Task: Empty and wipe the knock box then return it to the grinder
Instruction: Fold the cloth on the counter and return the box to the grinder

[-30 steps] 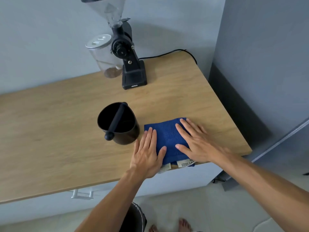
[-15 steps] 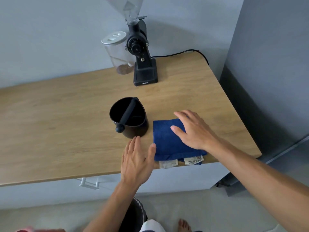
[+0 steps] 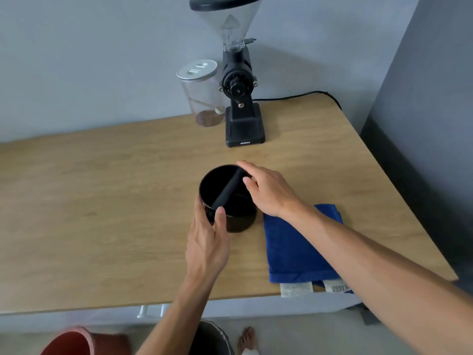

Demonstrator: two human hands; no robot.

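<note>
**Knock box held at 2 points, loose bar risk**

Your left hand (image 3: 207,242) grasps the knock box (image 3: 227,198) mid-table, before the grinder (image 3: 242,98). Your right hand (image 3: 268,190) touches its far rim, fingers unclenched. Tilt it carelessly and the bar (image 3: 229,189) may slip out.

Bright, even daylight, soft & diffuse, no glare. Shadows faint: grinder (image 3: 239,80) throws a pale shadow right onto the wall, cloth (image 3: 294,249) has a thin dark edge. Knock box (image 3: 227,201) interior reads near pure black, no detail. Wide-angle bend: table (image 3: 102,213) edges curve, esp. at right. Centre fairly sharp; red object (image 3: 76,342) at bottom left smeared w/ blur.
</note>
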